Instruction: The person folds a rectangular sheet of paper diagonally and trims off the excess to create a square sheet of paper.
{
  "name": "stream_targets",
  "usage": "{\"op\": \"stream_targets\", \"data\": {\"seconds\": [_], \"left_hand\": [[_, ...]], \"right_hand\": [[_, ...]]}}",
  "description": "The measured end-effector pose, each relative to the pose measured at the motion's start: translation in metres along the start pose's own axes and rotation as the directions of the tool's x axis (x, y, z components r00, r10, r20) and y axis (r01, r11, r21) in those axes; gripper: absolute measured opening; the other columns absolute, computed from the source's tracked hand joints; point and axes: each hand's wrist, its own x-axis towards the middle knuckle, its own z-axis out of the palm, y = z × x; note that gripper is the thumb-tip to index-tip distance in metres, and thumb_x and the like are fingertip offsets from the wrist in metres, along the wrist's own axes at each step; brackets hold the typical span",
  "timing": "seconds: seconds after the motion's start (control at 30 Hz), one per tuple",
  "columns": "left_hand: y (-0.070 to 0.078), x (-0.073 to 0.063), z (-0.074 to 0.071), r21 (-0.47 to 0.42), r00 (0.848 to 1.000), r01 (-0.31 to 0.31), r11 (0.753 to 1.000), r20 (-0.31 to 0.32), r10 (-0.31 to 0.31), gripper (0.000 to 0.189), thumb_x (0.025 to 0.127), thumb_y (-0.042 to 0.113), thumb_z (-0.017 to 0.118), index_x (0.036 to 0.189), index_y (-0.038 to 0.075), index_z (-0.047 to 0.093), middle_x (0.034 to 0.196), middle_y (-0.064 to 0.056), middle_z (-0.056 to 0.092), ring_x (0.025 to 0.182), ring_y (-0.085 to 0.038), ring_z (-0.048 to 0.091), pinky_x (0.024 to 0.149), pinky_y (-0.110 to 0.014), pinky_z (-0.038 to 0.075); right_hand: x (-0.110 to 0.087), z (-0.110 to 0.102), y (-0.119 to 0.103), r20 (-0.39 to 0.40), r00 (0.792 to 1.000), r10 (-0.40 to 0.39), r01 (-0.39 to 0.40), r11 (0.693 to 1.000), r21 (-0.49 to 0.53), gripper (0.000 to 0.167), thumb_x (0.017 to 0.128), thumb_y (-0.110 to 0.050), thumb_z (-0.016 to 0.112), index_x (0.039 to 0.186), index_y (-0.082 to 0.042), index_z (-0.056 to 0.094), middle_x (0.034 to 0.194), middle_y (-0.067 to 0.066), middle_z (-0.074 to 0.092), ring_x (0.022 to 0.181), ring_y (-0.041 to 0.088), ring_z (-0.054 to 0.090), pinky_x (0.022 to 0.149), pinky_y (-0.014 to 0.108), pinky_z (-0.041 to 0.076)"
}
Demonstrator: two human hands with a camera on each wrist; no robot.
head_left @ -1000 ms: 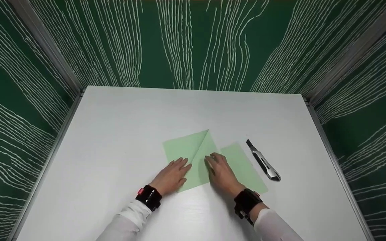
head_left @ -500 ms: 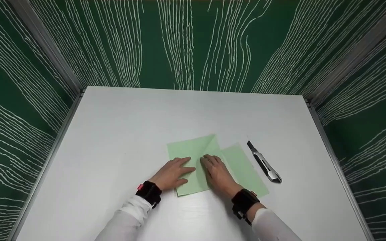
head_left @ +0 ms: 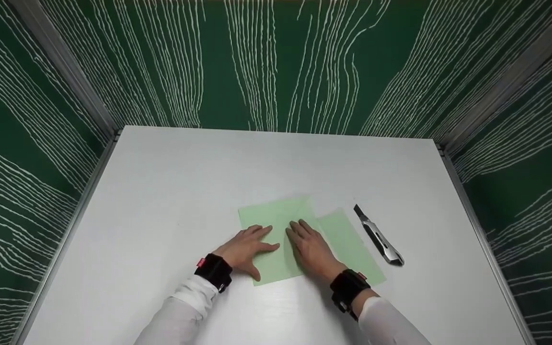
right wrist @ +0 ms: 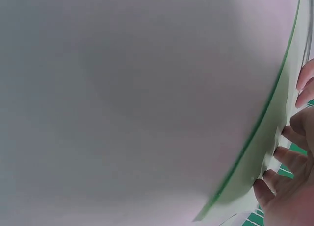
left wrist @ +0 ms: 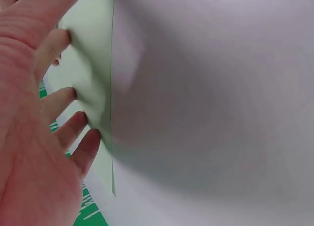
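A light green square sheet of paper (head_left: 276, 211) lies on the white table between my hands, a faint diagonal crease running to its far right corner. My left hand (head_left: 245, 249) rests on its left side, fingers spread and thumb at the near edge. In the left wrist view the fingertips (left wrist: 73, 92) touch the sheet. My right hand (head_left: 312, 249) lies across its right part, fingers stretched out together. The right wrist view shows those fingertips (right wrist: 282, 152) on the paper too. Beneath and beside the right hand is a narrower green paper strip (head_left: 352, 249).
A utility knife (head_left: 378, 235) with its dark blade out lies right of the paper strip, blade pointing away from me. The white table (head_left: 185, 167) is bordered by metal rails and green walls with white wavy lines.
The sheet's diagonal flap, lifted or folded along the crease earlier, now lies flat. My left thumb has spread toward the near edge. My right hand has slid slightly left.
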Motion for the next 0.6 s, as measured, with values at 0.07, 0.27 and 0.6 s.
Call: {"op": "stream_targets", "data": {"seconds": [0.07,0.27,0.6], "left_hand": [[0.000,0.001,-0.002,0.009,1.000,0.000,1.000,0.011,0.000,0.095,0.065,0.045,0.092,0.148,0.034,0.048,0.168,-0.007,0.021,0.154,-0.032,0.023,0.120,-0.051,0.032],[0.001,0.004,-0.006,0.058,1.000,-0.025,0.998,0.012,0.024,0.099,0.061,0.047,0.093,0.148,0.031,0.049,0.167,-0.007,0.024,0.154,-0.032,0.023,0.124,-0.043,0.026],[0.013,0.012,-0.014,0.124,0.999,0.004,0.992,0.041,-0.009,0.119,0.054,0.045,0.096,0.156,0.030,0.036,0.168,-0.011,0.020,0.154,-0.036,0.021,0.122,-0.053,0.029]], "right_hand": [[0.003,0.000,0.001,0.000,1.000,0.003,-0.003,1.000,-0.004,0.038,0.100,-0.014,0.059,0.134,0.002,0.060,0.143,0.022,0.055,0.136,0.044,0.049,0.105,0.056,0.047],[0.011,-0.003,0.004,0.048,0.997,0.062,-0.061,0.997,-0.038,0.049,0.101,-0.027,0.058,0.138,0.006,0.054,0.146,0.025,0.050,0.139,0.043,0.045,0.115,0.050,0.039],[0.025,-0.002,0.012,0.067,0.988,0.141,-0.137,0.988,-0.067,0.056,0.102,-0.029,0.057,0.141,0.010,0.048,0.150,0.028,0.045,0.142,0.043,0.041,0.116,0.048,0.038]]}}
